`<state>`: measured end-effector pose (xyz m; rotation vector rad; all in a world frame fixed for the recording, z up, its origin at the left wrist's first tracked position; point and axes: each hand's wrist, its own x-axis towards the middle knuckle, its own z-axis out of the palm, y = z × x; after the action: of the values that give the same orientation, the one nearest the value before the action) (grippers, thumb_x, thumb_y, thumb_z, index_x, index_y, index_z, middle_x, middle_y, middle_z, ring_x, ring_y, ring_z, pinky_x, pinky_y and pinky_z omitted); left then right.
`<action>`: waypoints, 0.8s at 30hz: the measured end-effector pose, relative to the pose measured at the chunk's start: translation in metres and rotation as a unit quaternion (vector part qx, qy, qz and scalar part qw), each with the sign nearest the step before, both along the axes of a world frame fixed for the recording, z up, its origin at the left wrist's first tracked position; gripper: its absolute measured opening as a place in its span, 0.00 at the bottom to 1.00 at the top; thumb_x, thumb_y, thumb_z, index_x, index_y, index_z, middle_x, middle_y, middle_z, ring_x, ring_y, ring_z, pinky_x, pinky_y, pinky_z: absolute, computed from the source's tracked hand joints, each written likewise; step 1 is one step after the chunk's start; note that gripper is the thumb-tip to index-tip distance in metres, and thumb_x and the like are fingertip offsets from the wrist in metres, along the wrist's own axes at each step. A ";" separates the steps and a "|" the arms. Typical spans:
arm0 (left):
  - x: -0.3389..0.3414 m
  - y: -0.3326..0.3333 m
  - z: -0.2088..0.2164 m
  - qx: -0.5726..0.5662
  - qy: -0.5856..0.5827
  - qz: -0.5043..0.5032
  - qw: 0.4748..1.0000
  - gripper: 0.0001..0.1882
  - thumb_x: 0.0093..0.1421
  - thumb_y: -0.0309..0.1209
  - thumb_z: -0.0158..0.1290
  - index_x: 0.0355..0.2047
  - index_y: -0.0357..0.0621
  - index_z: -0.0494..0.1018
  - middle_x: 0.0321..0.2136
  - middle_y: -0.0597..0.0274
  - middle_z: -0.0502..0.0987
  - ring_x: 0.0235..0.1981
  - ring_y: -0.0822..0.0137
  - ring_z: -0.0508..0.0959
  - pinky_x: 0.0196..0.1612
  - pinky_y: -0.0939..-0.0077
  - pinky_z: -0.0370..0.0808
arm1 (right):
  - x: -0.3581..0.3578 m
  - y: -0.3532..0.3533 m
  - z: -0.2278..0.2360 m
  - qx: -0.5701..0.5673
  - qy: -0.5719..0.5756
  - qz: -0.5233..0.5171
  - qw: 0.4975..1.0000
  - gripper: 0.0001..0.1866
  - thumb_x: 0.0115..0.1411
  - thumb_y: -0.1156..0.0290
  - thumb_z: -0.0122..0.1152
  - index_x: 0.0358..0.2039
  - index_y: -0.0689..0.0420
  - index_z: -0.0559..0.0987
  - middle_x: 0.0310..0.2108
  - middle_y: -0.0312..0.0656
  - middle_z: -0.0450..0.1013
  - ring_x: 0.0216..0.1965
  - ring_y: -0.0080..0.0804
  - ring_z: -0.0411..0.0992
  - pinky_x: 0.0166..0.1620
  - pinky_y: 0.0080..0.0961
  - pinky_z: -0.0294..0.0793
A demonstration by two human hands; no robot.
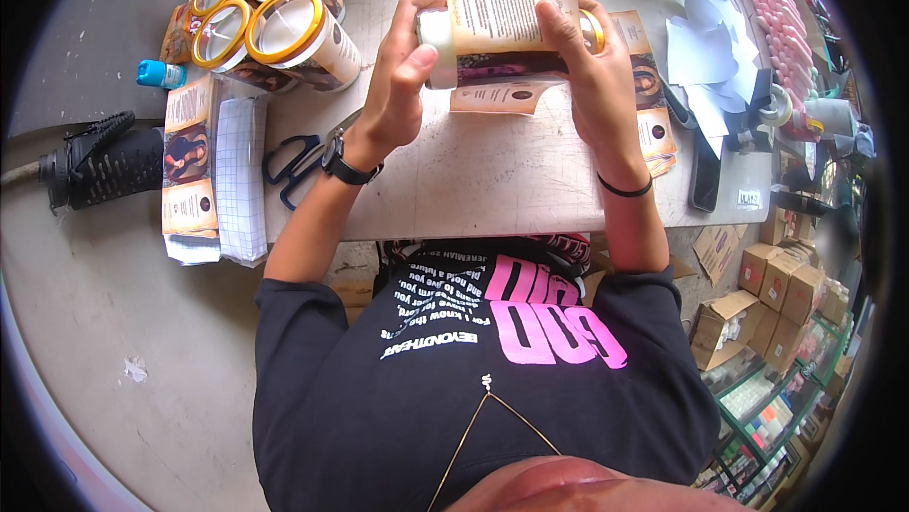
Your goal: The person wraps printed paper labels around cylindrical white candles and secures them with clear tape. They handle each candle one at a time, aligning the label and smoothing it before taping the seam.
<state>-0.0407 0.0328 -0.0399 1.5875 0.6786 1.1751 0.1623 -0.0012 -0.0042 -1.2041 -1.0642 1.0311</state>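
Observation:
A white candle jar (436, 46) lies on its side between my hands above the table, its gold rim toward the right. A tan printed label (507, 15) with a dark picture band is against the jar's side; I cannot tell how much of it sticks. My left hand (396, 86) is closed around the jar's base end, thumb on the near side. Around the rim end grips my right hand (601, 77), with its thumb pressed on the label. Part of another tan label (497, 99) shows just below the jar.
Several gold-rimmed candle jars (327, 50) stand at the back left. Nearer are a label stack (189, 157), gridded backing paper (241, 176) and dark-handled scissors (287, 169). On the right are more labels (655, 133), white paper scraps (710, 58) and a phone (704, 171).

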 end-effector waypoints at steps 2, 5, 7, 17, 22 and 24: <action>0.002 -0.002 0.001 -0.012 -0.010 -0.005 1.000 0.39 0.58 0.52 0.43 0.60 0.32 0.56 0.52 0.46 0.68 0.57 0.58 0.68 0.60 0.66 0.65 | 0.002 0.000 0.000 -0.012 0.001 0.001 1.000 0.35 0.57 0.49 0.70 0.52 0.65 0.70 0.38 0.48 0.78 0.38 0.26 0.78 0.43 0.19 0.77; 0.001 -0.003 0.007 -0.002 0.003 -0.011 1.000 0.37 0.58 0.46 0.51 0.60 0.32 0.56 0.52 0.46 0.68 0.55 0.60 0.69 0.59 0.66 0.67 | 0.003 -0.001 0.003 -0.017 0.002 0.006 1.000 0.34 0.58 0.49 0.69 0.52 0.65 0.70 0.38 0.47 0.78 0.38 0.26 0.78 0.43 0.19 0.77; 0.001 -0.004 0.009 0.005 0.014 -0.014 1.000 0.36 0.59 0.42 0.55 0.59 0.32 0.55 0.51 0.46 0.69 0.54 0.62 0.70 0.57 0.68 0.69 | 0.002 -0.001 0.003 -0.009 -0.004 0.003 1.000 0.34 0.59 0.49 0.69 0.51 0.64 0.71 0.38 0.47 0.78 0.38 0.26 0.78 0.42 0.19 0.77; 0.004 -0.006 0.008 -0.037 -0.018 0.011 0.999 0.29 0.66 0.42 0.53 0.58 0.38 0.56 0.47 0.51 0.71 0.48 0.68 0.73 0.50 0.74 0.73 | -0.010 -0.010 0.009 0.028 0.012 -0.018 0.999 0.29 0.61 0.53 0.67 0.50 0.64 0.69 0.36 0.45 0.78 0.36 0.23 0.77 0.38 0.16 0.77; 0.007 -0.008 0.013 -0.087 -0.051 0.016 0.995 0.29 0.67 0.44 0.51 0.59 0.40 0.56 0.48 0.52 0.70 0.48 0.69 0.73 0.52 0.74 0.71 | -0.017 -0.012 0.007 0.063 -0.019 -0.055 0.996 0.27 0.60 0.56 0.69 0.48 0.63 0.69 0.35 0.43 0.78 0.34 0.21 0.76 0.36 0.16 0.76; 0.008 -0.008 0.012 -0.092 -0.063 0.024 0.993 0.29 0.67 0.45 0.51 0.59 0.41 0.57 0.48 0.53 0.70 0.48 0.70 0.72 0.54 0.75 0.70 | -0.020 -0.014 0.007 0.085 -0.037 -0.068 0.993 0.27 0.60 0.57 0.69 0.48 0.63 0.69 0.35 0.42 0.77 0.34 0.21 0.76 0.36 0.16 0.76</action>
<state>-0.0329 0.0246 -0.0276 1.3386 0.7240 1.2013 0.1422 -0.0152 0.0029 -1.1675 -1.0886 0.7799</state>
